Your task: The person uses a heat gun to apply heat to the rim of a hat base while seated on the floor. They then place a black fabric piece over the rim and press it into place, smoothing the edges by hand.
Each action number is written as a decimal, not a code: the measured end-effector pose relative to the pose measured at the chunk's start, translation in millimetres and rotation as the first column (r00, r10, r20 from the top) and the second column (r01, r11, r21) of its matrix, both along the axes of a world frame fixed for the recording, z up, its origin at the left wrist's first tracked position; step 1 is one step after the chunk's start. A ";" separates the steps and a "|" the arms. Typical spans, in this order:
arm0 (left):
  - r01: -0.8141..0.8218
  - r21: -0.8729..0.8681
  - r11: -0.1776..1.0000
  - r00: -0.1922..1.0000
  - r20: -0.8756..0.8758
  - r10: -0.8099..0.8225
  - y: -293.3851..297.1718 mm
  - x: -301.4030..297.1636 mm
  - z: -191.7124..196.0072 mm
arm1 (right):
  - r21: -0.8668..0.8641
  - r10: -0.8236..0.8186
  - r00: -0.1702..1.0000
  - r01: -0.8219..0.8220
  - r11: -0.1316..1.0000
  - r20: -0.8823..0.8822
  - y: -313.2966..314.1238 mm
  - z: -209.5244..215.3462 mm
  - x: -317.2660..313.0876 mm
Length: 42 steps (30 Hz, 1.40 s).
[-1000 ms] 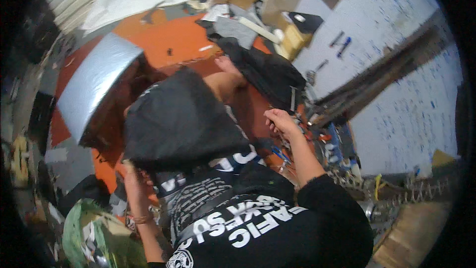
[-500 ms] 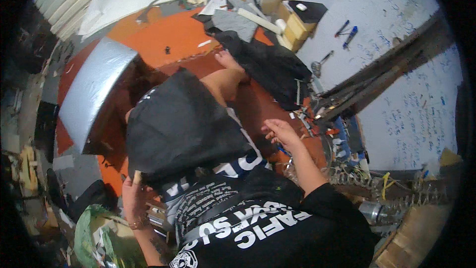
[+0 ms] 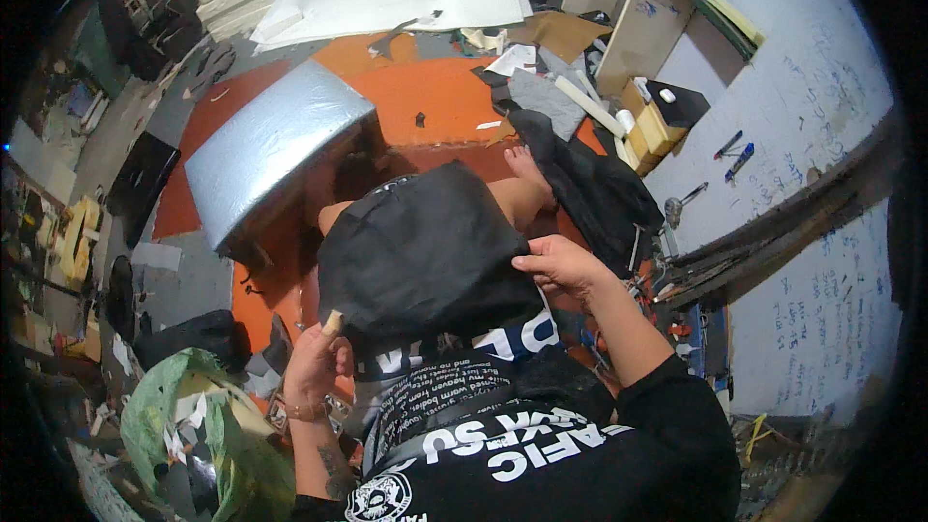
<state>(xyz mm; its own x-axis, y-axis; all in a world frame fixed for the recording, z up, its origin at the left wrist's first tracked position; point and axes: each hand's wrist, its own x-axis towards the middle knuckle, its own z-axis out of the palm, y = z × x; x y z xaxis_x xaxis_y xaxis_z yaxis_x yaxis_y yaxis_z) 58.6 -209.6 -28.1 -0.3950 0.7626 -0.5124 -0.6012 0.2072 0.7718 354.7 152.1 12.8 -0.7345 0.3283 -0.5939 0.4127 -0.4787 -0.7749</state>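
Note:
A piece of black fabric (image 3: 420, 246) lies spread over my lap, its surface slightly creased. At its right edge, my right hand (image 3: 561, 267) is closed, pinching the fabric between thumb and fingers. Beside the near left corner is my left hand (image 3: 314, 367), its fingers curled in. A tan wrapping (image 3: 333, 322) covers one of its digits, which points up against the fabric. What the curled left fingers hold, if anything, is hidden.
On the left stands a curved block with a silvery top (image 3: 275, 140). A green sack (image 3: 159, 382) of scraps sits at the near left. More black cloth (image 3: 590, 174) lies by my foot. A marked white board (image 3: 802, 261) and small tools line the right.
My right hand has moved from the air beside the fabric onto its right edge and pinches it. The view has shifted, so the whole scene sits lower and further right.

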 end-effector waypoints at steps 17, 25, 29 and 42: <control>-0.013 -0.118 0.993 0.949 -0.315 -0.025 8.4 20.9 56.1 | 0.548 0.155 0.988 -0.122 0.828 -0.014 22.4 16.5 2.5; -0.035 -0.105 0.994 0.997 -0.079 0.026 -1.5 27.2 23.2 | 0.271 -0.059 0.997 0.073 0.960 -0.058 -3.6 -3.7 10.2; -0.093 -0.121 0.988 0.980 -0.186 0.069 4.3 31.9 24.8 | 0.283 -0.129 0.973 0.181 0.942 -0.193 -12.3 -3.5 0.7; -0.119 -0.091 0.989 0.992 -0.047 0.115 0.3 36.0 25.5 | 0.222 -0.337 0.942 0.328 0.918 0.003 -21.1 -2.3 -1.5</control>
<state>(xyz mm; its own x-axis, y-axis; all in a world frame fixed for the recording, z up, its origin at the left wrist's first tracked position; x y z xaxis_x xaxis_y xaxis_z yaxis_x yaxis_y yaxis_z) 94.6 -209.3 -2.7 -0.5012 0.6596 -0.5601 -0.5933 0.2092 0.7773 353.1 131.0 10.5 -0.5382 0.6724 -0.5081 0.2914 -0.4172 -0.8608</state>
